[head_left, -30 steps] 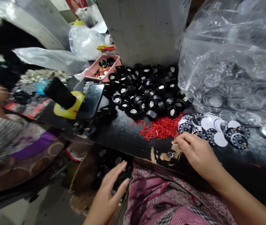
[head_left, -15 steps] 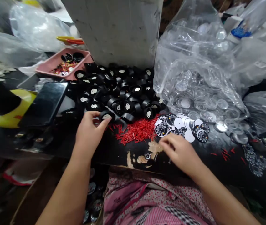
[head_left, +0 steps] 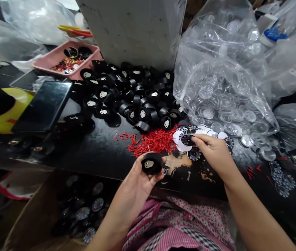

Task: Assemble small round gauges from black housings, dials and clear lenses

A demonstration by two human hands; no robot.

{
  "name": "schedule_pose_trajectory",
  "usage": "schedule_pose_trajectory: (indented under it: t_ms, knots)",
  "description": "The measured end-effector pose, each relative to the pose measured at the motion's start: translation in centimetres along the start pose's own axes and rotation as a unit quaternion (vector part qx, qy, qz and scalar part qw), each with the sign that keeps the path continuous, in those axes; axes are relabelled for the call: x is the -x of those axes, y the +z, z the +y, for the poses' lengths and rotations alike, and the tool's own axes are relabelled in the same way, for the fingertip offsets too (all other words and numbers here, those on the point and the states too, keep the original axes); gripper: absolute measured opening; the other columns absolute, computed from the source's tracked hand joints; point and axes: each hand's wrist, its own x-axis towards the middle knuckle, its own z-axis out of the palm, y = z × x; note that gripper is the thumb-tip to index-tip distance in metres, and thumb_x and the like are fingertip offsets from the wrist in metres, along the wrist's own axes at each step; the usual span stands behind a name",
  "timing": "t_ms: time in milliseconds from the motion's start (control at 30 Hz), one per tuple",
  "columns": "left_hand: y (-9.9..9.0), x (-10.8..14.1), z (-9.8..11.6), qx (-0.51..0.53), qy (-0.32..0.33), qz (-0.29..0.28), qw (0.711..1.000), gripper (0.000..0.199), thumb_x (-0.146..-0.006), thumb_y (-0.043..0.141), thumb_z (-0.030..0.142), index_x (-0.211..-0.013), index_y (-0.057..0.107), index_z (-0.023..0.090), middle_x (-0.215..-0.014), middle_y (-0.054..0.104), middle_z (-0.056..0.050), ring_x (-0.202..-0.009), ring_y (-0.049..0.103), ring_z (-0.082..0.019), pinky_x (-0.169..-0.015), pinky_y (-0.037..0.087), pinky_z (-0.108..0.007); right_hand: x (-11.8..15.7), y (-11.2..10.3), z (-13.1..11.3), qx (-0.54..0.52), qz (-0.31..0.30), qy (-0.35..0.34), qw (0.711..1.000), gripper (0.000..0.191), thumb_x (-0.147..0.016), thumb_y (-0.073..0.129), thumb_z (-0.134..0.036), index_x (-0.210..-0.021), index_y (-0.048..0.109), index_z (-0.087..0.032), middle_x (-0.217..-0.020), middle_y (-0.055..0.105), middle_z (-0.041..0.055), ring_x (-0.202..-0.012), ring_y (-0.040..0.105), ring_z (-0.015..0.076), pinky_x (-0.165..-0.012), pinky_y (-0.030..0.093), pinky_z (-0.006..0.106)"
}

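My left hand (head_left: 137, 181) is closed round a round black gauge housing (head_left: 152, 164) with a pale metal plate in it, held above the front of the bench. My right hand (head_left: 213, 151) pinches a black printed dial disc (head_left: 187, 139) by its edge, over a pile of white and black dial discs (head_left: 194, 153). Between the hands and the back lies a heap of red pointers (head_left: 154, 141). Behind them are piled many more black housings (head_left: 137, 97), several showing pale plates.
A clear plastic bag (head_left: 216, 69) spills clear round lenses at the right. At the left stand a pink tray (head_left: 93, 57) of small parts and a phone (head_left: 43, 106). A box (head_left: 30, 216) of finished-looking gauges sits below the bench edge.
My left hand has brought a black housing from the pile toward me and to the right. My right hand has moved up to the dial pile and taken a disc.
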Motion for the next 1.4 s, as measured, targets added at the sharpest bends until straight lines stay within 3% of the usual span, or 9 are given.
schedule_pose_trajectory:
  t_ms: [67, 167, 233, 333, 500, 700, 1067, 1300, 1400]
  knots:
    - [0.8, -0.2, -0.5, 0.027, -0.035, -0.023, 0.999, 0.028, -0.089, 0.062, 0.046, -0.101, 0.069, 0.021, -0.101, 0.078, -0.011, -0.079, 0.073, -0.017, -0.074, 0.059, -0.028, 0.7, 0.2, -0.5, -0.038, 0.031, -0.029, 0.998, 0.018, -0.09, 0.06, -0.035, -0.093, 0.073, -0.023, -0.098, 0.073, 0.0054, -0.094, 0.066, 0.0218, -0.086, 0.051, 0.04]
    - [1.7, -0.7, -1.1, 0.05, -0.069, -0.053, 0.995, 0.028, -0.09, 0.06, 0.046, -0.1, 0.071, 0.022, -0.102, 0.078, -0.01, -0.082, 0.074, -0.019, -0.076, 0.059, -0.03, 1.8, 1.3, -1.7, -0.13, -0.019, 0.009, 0.991, 0.014, -0.087, 0.064, -0.034, -0.09, 0.068, -0.021, -0.087, 0.069, 0.0034, -0.08, 0.065, 0.0179, -0.073, 0.053, 0.034]
    - [1.8, -1.0, -1.3, 0.049, -0.053, -0.03, 0.997, 0.031, -0.091, 0.058, 0.048, -0.105, 0.071, 0.022, -0.106, 0.078, -0.009, -0.085, 0.073, -0.018, -0.076, 0.059, -0.029, 2.3, 2.1, -2.3, -0.216, -0.072, 0.062, 0.972, 0.02, -0.087, 0.063, -0.032, -0.103, 0.062, -0.021, -0.083, 0.066, 0.001, -0.065, 0.063, 0.0135, -0.064, 0.053, 0.031]
    - [1.7, -1.4, -1.4, 0.026, 0.007, 0.026, 0.999, 0.034, -0.092, 0.059, 0.046, -0.111, 0.07, 0.021, -0.113, 0.076, -0.009, -0.097, 0.072, -0.019, -0.082, 0.058, -0.028, 2.5, 2.5, -2.6, -0.283, -0.116, 0.085, 0.948, 0.038, -0.086, 0.061, -0.026, -0.123, 0.054, -0.024, -0.104, 0.065, 0.0045, -0.061, 0.063, 0.0104, -0.064, 0.054, 0.031]
    - [1.9, -1.1, -1.8, -0.016, 0.028, 0.011, 0.999, 0.03, -0.091, 0.063, 0.036, -0.116, 0.07, 0.021, -0.119, 0.074, -0.009, -0.109, 0.069, -0.023, -0.096, 0.055, -0.036, 2.5, 2.2, -3.8, -0.164, -0.041, 0.039, 0.985, 0.014, -0.088, 0.062, -0.027, -0.1, 0.066, -0.023, -0.097, 0.067, 0.0031, -0.09, 0.064, 0.0185, -0.082, 0.052, 0.036]
    - [2.7, -0.4, -2.9, -0.044, 0.03, -0.012, 0.999, 0.031, -0.092, 0.062, 0.034, -0.123, 0.069, 0.032, -0.137, 0.064, -0.004, -0.131, 0.055, -0.027, -0.107, 0.048, -0.041, 2.9, 3.4, -5.7, -0.094, -0.024, -0.008, 0.995, 0.004, -0.088, 0.061, -0.024, -0.091, 0.062, -0.022, -0.084, 0.066, 0.002, -0.072, 0.06, 0.0155, -0.065, 0.049, 0.029]
    - [1.3, -0.4, -2.9, -0.177, 0.044, -0.055, 0.982, 0.036, -0.088, 0.067, 0.033, -0.124, 0.067, 0.031, -0.139, 0.062, -0.004, -0.13, 0.056, -0.028, -0.107, 0.047, -0.042, 2.5, 2.2, -4.6, -0.043, -0.123, 0.033, 0.991, 0.012, -0.087, 0.064, -0.03, -0.091, 0.056, -0.022, -0.087, 0.065, 0.0022, -0.068, 0.058, 0.0147, -0.061, 0.046, 0.029]
    - [0.2, 0.5, -2.3, -0.348, 0.074, -0.033, 0.934, 0.034, -0.086, 0.065, 0.021, -0.119, 0.069, 0.031, -0.131, 0.068, -0.004, -0.127, 0.058, -0.025, -0.112, 0.04, -0.041, 4.5, 2.2, -3.9, -0.057, -0.197, 0.018, 0.979, 0.014, -0.09, 0.055, -0.023, -0.104, 0.059, -0.022, -0.092, 0.07, 0.0032, -0.078, 0.064, 0.0171, -0.07, 0.049, 0.031]
    - [-1.0, 0.8, -1.6, -0.32, 0.073, 0.01, 0.945, 0.033, -0.088, 0.064, 0.027, -0.121, 0.066, 0.031, -0.127, 0.069, -0.004, -0.121, 0.063, -0.025, -0.108, 0.044, -0.042, 3.4, 2.9, -4.1, 0.021, -0.189, -0.044, 0.981, 0.012, -0.092, 0.054, -0.023, -0.099, 0.064, -0.022, -0.096, 0.072, 0.0039, -0.086, 0.065, 0.0195, -0.079, 0.046, 0.035]
